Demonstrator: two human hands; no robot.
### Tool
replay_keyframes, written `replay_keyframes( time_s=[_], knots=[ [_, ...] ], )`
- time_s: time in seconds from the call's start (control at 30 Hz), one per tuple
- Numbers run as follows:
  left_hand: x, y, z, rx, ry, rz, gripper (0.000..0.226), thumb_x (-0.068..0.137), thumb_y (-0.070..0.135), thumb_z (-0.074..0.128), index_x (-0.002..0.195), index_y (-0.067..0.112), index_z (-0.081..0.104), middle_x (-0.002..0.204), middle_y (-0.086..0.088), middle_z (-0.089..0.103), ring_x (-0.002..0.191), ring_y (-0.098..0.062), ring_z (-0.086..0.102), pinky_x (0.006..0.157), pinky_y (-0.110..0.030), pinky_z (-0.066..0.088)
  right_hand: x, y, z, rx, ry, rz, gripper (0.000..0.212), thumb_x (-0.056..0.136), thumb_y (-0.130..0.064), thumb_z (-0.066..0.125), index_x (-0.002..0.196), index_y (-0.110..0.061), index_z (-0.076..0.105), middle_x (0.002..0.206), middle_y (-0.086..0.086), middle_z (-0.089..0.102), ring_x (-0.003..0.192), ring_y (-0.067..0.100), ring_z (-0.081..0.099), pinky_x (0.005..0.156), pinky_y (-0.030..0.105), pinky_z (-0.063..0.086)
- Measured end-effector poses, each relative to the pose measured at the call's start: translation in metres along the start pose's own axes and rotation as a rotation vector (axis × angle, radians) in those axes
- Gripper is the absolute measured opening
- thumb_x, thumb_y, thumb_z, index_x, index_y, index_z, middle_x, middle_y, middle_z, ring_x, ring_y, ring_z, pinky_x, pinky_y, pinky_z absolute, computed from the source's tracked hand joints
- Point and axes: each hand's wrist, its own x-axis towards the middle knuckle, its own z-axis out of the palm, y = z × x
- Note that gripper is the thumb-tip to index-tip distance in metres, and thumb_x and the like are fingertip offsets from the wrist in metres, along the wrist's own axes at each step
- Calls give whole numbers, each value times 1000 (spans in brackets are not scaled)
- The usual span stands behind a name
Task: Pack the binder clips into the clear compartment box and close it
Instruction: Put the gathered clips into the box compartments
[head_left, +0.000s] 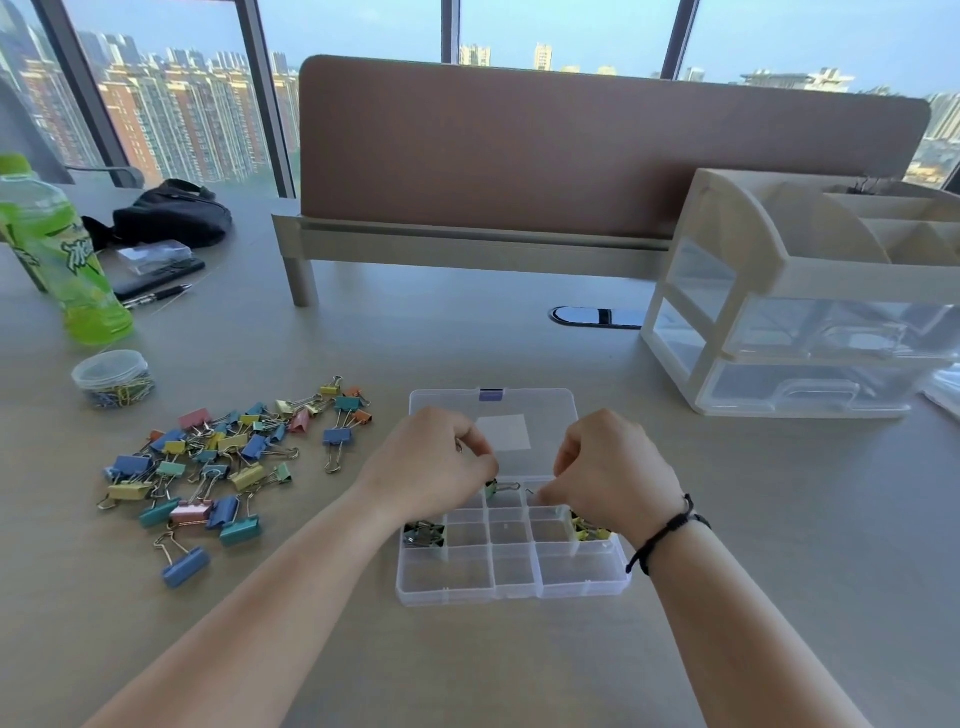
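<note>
The clear compartment box (511, 584) lies open on the desk in front of me, its lid (545, 405) folded flat behind it. A heap of coloured binder clips (218, 467) is spread on the desk to its left. My left hand (431, 462) hovers over the box's back row with curled fingers pinching a green binder clip (500, 487). My right hand (608, 467) is curled over the back right compartments; what its fingertips hold is hidden. Green clips (423, 534) sit in a left compartment and yellow clips (589, 529) in a right one.
A round tub of paper clips (113, 376) and a green bottle (57, 254) stand at the left. A black bag (174, 213), a phone and a pen lie behind them. A white drawer organiser (810, 312) stands at the right, a desk divider (597, 150) behind.
</note>
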Motion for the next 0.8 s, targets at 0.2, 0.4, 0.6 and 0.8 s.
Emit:
replay_keyframes(
  time_s=[0.2, 0.4, 0.6, 0.8],
  knots=[
    [-1, -2, 1, 63, -34, 6, 6, 82, 33, 73, 79, 28, 74, 39, 23, 51, 37, 6, 48, 45, -17, 35, -3, 2, 1, 84, -16, 2, 22, 61, -28, 89, 63, -21, 67, 63, -6, 67, 63, 14, 67, 64, 39, 62],
    [-1, -2, 1, 64, -26, 16, 9, 81, 34, 76, 77, 26, 76, 45, 19, 53, 38, 8, 48, 47, -18, 35, -6, 2, 4, 99, -24, -6, 13, 66, -26, 85, 63, -22, 73, 63, -6, 69, 62, 14, 68, 64, 37, 61],
    [-2, -5, 2, 71, -3, 12, 10, 81, 36, 77, 76, 27, 76, 41, 21, 51, 37, 8, 48, 48, -18, 35, -11, 3, 1, 112, -50, -23, 10, 71, -25, 82, 65, -21, 75, 64, -4, 70, 61, 12, 67, 65, 35, 61],
    [-2, -6, 2, 76, 4, 7, 11, 80, 37, 76, 75, 28, 76, 42, 20, 53, 36, 6, 47, 50, -19, 36, -16, 0, 2, 53, -34, -8, 9, 74, -32, 76, 68, -26, 72, 63, -8, 68, 64, 15, 67, 67, 37, 61]
  ],
)
